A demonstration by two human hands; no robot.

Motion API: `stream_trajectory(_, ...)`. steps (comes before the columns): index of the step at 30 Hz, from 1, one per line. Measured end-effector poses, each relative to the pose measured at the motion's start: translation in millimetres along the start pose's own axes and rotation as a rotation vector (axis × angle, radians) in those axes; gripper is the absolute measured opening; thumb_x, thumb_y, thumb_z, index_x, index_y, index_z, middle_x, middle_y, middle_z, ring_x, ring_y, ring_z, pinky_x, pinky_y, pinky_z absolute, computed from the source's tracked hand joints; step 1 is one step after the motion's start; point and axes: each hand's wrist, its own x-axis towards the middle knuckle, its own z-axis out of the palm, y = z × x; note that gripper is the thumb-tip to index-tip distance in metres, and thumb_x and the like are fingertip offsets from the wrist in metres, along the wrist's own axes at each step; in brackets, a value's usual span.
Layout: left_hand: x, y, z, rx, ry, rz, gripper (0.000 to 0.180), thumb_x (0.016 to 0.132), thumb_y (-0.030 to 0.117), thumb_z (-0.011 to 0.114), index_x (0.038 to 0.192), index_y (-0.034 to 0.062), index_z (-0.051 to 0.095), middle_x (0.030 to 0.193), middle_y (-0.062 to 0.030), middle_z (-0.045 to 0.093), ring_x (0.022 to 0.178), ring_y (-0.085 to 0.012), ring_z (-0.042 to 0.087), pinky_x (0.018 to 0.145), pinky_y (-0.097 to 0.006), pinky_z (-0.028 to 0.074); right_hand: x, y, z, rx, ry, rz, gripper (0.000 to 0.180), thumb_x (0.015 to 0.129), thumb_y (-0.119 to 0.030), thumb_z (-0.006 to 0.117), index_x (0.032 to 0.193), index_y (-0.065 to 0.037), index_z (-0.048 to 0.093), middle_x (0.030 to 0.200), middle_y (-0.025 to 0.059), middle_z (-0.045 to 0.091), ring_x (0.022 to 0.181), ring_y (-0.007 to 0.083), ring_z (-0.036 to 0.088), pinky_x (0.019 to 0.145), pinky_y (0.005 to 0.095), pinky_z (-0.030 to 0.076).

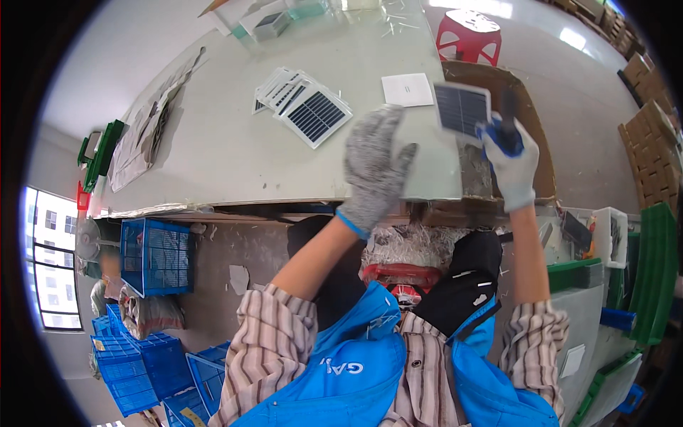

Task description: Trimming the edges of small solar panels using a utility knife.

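Observation:
My right hand [514, 162], in a white glove with blue on the fingers, is closed on a small solar panel [462, 110] with dark cells and a pale border. It is raised over the right edge of the table, above a cardboard box. A blurred dark upright object [508, 107] also shows at that hand; its kind cannot be made out. My left hand [377, 156], in a grey knitted glove, hovers over the table's near edge with fingers stretched and thumb apart, holding nothing. Beyond it lies a loose stack of solar panels [316, 114]. A white square piece [408, 90] lies right of them.
The pale table [235, 149] has crumpled brown paper [153, 121] along its left side. An open cardboard box [530, 121] stands against its right edge, with a red stool [469, 37] beyond. Blue crates [156, 256] sit lower left. Below the table are clear shreds [409, 245].

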Motion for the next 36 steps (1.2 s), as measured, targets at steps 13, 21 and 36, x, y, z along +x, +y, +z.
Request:
stream_trajectory(13, 36, -130, -56, 0.652, -0.338, 0.215, 0.060, 0.083, 0.054, 0.058, 0.114, 0.0025, 0.056, 0.116, -0.0175, 0.058, 0.104, -0.0349, 0.058, 0.089, -0.046, 0.046, 47, 45, 27, -0.246, 0.039, -0.331, 0.030, 0.083, 0.000, 0.061, 0.112, -0.001, 0.059, 0.101, 0.0080, 0.068, 0.085, 0.0178, 0.067, 0.076, 0.0259, 0.053)
stream_trajectory(21, 36, -12, -25, 0.351, -0.132, 0.526, 0.032, 0.079, 0.012, 0.055, 0.112, 0.0113, 0.055, 0.102, -0.0036, 0.061, 0.089, -0.0190, 0.061, 0.072, -0.032, 0.050, -82, 79, -18, 0.331, 0.166, 0.361, 0.013, 0.093, -0.011, 0.058, 0.103, -0.003, 0.058, 0.089, 0.0036, 0.064, 0.072, 0.0087, 0.060, 0.061, 0.0261, 0.055)
stream_trajectory(36, -7, 64, 55, 0.072, -0.298, 0.055, 0.022, 0.077, 0.015, 0.060, 0.097, 0.0086, 0.064, 0.092, -0.0125, 0.060, 0.091, -0.0319, 0.057, 0.080, -0.045, 0.046, -106, 110, 14, 0.415, -0.081, 0.259, 0.008, 0.082, -0.008, 0.064, 0.083, 0.000, 0.064, 0.072, -0.0015, 0.063, 0.063, 0.0023, 0.054, 0.056, 0.0200, 0.043)
